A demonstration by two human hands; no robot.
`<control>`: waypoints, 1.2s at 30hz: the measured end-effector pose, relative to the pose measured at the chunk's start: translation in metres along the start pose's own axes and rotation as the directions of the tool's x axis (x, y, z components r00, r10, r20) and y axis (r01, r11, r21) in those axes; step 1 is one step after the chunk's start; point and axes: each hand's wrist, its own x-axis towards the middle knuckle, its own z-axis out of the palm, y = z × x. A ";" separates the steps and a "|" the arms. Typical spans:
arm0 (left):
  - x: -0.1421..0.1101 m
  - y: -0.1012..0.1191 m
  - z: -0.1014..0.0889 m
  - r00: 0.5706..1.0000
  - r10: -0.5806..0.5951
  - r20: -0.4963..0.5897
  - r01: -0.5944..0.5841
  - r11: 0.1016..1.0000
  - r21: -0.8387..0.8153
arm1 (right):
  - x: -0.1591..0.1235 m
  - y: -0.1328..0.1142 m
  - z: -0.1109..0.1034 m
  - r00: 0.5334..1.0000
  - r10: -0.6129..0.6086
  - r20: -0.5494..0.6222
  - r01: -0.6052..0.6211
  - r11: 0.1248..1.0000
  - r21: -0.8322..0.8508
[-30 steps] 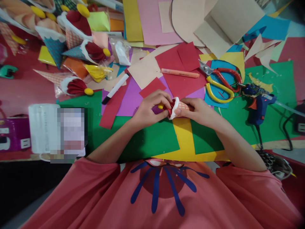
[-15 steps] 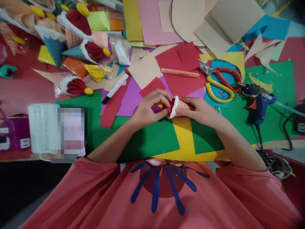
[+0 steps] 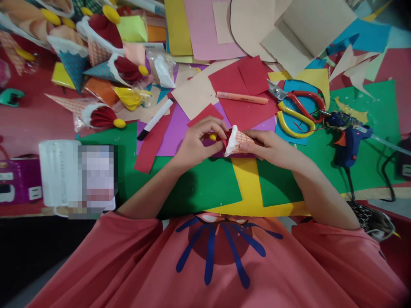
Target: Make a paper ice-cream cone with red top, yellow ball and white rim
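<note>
A small craft ice cream cone lies on its side in the air between my two hands. Its body has an orange and white check, with a white clay rim and dark red filling. My right hand is wrapped round the checked body, thumb in front. At the cone's mouth my left hand pinches the red filling. A yellow ball shows in the gap between the left thumb and fingers. The cone's tip is hidden behind the right hand.
Yellow-and-red-handled scissors and a blue glue gun lie to the right. Finished cones and clay packets fill the upper left. A marker, an orange pen and coloured paper sheets spread ahead. A phone is at left.
The cone has tilted, its rim now leaning over to the lower left and its checked side showing more. My left fingers have shifted slightly left along the red filling.
</note>
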 end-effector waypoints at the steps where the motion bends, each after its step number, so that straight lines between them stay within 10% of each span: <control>1: 0.001 0.000 0.000 0.999 -0.035 -0.003 0.035 0.999 -0.021 | 0.000 0.000 -0.001 1.000 -0.006 0.003 0.006 1.000 0.017; 8: 0.002 -0.004 -0.002 0.994 -0.107 -0.031 0.103 0.989 -0.108 | -0.001 0.001 -0.003 0.998 0.014 0.056 -0.020 0.993 0.113; 18: -0.003 0.002 -0.001 0.977 0.207 0.042 -0.211 0.966 0.146 | -0.003 -0.001 -0.001 0.996 0.074 0.043 -0.077 0.995 0.063; 36: -0.006 0.004 0.001 0.951 0.295 0.096 -0.310 0.905 0.291 | -0.002 -0.001 0.004 0.994 0.093 -0.052 -0.100 0.984 -0.149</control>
